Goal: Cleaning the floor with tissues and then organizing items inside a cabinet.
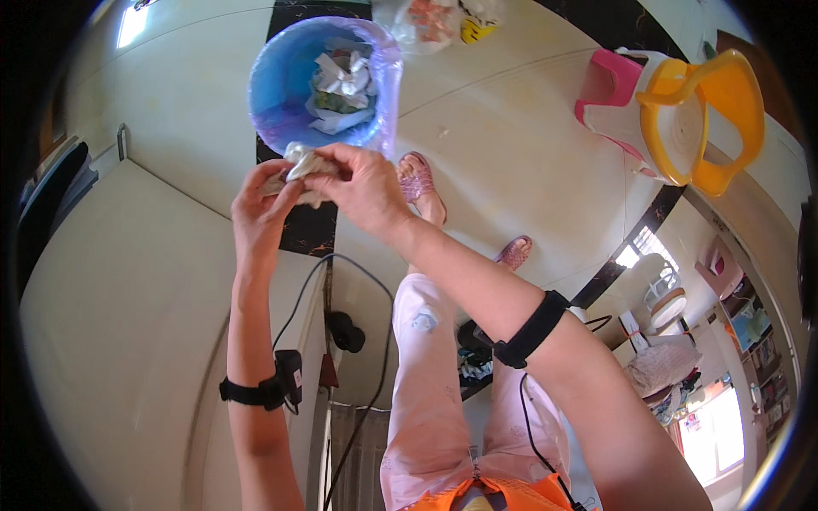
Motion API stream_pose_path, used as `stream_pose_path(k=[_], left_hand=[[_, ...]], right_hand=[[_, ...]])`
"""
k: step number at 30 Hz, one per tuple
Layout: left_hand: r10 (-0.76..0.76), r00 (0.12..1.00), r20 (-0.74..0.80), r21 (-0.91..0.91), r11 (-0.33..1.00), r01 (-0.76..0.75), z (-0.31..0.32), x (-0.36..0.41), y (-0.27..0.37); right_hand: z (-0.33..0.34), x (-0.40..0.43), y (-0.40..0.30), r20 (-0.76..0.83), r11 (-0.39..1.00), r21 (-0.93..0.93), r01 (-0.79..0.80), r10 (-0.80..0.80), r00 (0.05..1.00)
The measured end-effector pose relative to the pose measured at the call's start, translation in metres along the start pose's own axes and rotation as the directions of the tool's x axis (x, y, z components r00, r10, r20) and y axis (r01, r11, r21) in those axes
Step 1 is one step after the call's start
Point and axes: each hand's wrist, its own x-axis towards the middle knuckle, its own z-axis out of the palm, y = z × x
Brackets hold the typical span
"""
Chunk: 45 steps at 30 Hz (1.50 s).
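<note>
A crumpled whitish cloth or wad of tissue (308, 165) is pinched between my two hands, partly hidden by the fingers. My left hand (259, 195) holds it from the left with thumb and fingertips. On its right side, my right hand (364, 185) grips it with the fingers bent around it. Both hands are at the near rim of a blue waste bin (275, 83) lined with a thin purple plastic bag (391, 83). Inside the bin lie crumpled white papers (345, 80) and some greenish waste.
A large pale flat surface (128, 274) extends along my left. Beyond the bin, a clear plastic bag (425, 25) rests on the tiled floor (498, 128). A yellow, white and pink plastic child's seat (677, 118) stands at right. A black cable (390, 332) loops beside my legs.
</note>
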Motion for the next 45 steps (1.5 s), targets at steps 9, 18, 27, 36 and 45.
stream_pose_path(k=[9, 18, 27, 36, 45], left_hand=[[-0.056, 0.936, 0.348, -0.131, 0.985, 0.108, 0.099, -0.086, -0.045], [-0.188, 0.769, 0.611, 0.605, 0.737, -0.301, 0.174, 0.007, -0.165], [0.379, 0.891, 0.250, 0.496, 0.740, -0.454, 0.234, 0.156, -0.281], [0.501, 0.855, 0.133, 0.533, 0.691, -0.488, 0.253, 0.158, -0.298], [0.691, 0.619, 0.373, 0.683, 0.247, -0.688, 0.257, 0.161, -0.290]], right_hand=[[-0.147, -0.103, 0.042, 0.281, 0.987, -0.148, -0.059, 0.099, 0.955], [-0.415, -0.174, 0.125, -0.145, 0.847, -0.429, -0.315, 0.280, 0.949], [-0.447, -0.095, 0.241, -0.256, 0.934, -0.317, -0.164, 0.083, 0.963], [-0.430, -0.034, 0.263, -0.154, 0.925, -0.372, -0.071, 0.014, 0.988], [-0.419, -0.036, 0.264, -0.129, 0.862, -0.503, 0.062, -0.146, 0.981]])
